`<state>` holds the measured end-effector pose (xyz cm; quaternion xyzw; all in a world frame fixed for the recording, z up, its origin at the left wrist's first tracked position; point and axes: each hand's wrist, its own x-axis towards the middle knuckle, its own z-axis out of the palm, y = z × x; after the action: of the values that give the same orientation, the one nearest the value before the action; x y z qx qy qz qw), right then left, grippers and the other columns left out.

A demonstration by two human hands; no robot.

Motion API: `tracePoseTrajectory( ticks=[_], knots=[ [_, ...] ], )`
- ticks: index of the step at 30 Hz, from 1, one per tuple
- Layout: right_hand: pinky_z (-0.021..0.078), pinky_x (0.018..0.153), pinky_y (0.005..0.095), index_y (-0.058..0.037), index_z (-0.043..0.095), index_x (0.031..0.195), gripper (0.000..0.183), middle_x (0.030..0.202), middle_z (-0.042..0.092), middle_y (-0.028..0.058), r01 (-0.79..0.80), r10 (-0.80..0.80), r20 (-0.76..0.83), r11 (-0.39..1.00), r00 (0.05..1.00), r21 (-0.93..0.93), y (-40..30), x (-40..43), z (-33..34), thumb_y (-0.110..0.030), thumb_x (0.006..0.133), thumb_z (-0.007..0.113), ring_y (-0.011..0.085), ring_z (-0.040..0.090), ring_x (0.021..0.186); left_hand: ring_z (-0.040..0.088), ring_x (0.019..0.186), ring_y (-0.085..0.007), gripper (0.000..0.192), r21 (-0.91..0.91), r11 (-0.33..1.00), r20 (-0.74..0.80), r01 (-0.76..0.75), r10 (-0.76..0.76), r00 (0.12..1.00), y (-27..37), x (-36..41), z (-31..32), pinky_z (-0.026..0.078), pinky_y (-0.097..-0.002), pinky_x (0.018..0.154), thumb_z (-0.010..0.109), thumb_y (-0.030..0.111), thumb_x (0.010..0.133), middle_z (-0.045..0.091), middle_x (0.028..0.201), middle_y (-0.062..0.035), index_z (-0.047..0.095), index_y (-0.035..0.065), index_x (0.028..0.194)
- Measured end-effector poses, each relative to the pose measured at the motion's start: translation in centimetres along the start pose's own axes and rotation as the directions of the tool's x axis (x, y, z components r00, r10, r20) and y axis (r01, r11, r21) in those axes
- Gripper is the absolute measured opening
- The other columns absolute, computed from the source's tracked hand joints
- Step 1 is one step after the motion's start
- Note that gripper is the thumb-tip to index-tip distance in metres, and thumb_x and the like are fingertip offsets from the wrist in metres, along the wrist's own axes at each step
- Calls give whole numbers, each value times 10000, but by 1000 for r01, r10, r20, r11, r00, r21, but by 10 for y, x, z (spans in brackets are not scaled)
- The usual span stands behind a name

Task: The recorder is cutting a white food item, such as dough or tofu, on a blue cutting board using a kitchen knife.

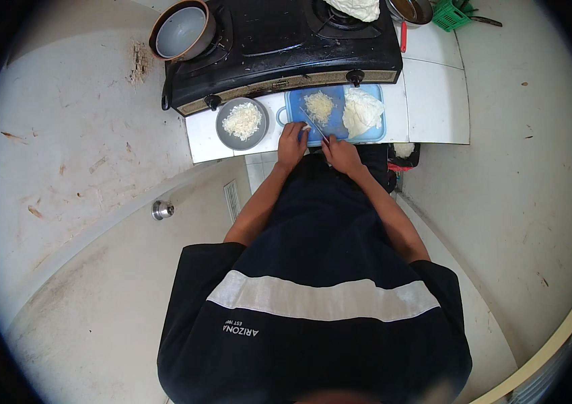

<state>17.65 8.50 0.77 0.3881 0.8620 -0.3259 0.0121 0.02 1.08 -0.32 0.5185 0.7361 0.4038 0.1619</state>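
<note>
My right hand (342,155) grips a kitchen knife (316,124), its blade pointing away and to the left over a blue cutting board (336,118). My left hand (293,144) rests at the board's front left, its fingertips on a small white piece of food (306,127). Beyond the blade lies a heap of pale shreds (320,107). A large crumpled white piece, perhaps cabbage leaf or a plastic bag (361,113), covers the board's right side. Left of the board, a grey bowl (221,132) holds chopped white bits (242,121).
Directly behind the board stands a black two-burner gas stove (276,60). A pot (185,31) sits on its left burner, and a white crumpled thing (356,7) on the right one. A pan (419,11) and green basket (450,16) are at the far right. Walls flank both sides.
</note>
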Motion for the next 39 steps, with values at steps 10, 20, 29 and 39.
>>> tracePoseTrajectory(
  ticks=[10,20,29,39],
  knots=[
    [561,604,541,15,579,970,364,664,662,235,72,-72,4,997,997,-14,-1,-2,4,-345,1010,537,435,683,630,619,928,-368,142,-12,1000,16,1,0,1000,-3,0,-1,513,-437,824,694,41,883,645,959,-162,668,3,1018],
    [570,597,519,17,564,947,339,685,681,223,44,-41,38,996,998,-77,-9,3,2,-314,1014,534,414,698,636,620,932,-369,139,-3,1000,20,18,-18,1000,-5,-1,1,514,-438,827,692,45,887,651,969,-162,658,1,1015],
    [567,595,518,39,557,941,363,665,665,237,59,-59,5,996,998,-63,-10,15,10,-316,1018,541,428,685,631,622,935,-370,153,-25,999,4,22,-21,1000,-5,-2,1,516,-442,826,692,47,893,650,970,-170,647,3,1032],
    [557,580,534,26,568,940,362,649,651,248,46,-46,17,997,999,-56,-2,5,6,-327,1015,543,440,672,609,648,939,-346,166,5,1000,7,-25,25,1000,-5,-3,-1,524,-423,818,696,60,906,659,977,-171,652,-5,1053]
  ],
)
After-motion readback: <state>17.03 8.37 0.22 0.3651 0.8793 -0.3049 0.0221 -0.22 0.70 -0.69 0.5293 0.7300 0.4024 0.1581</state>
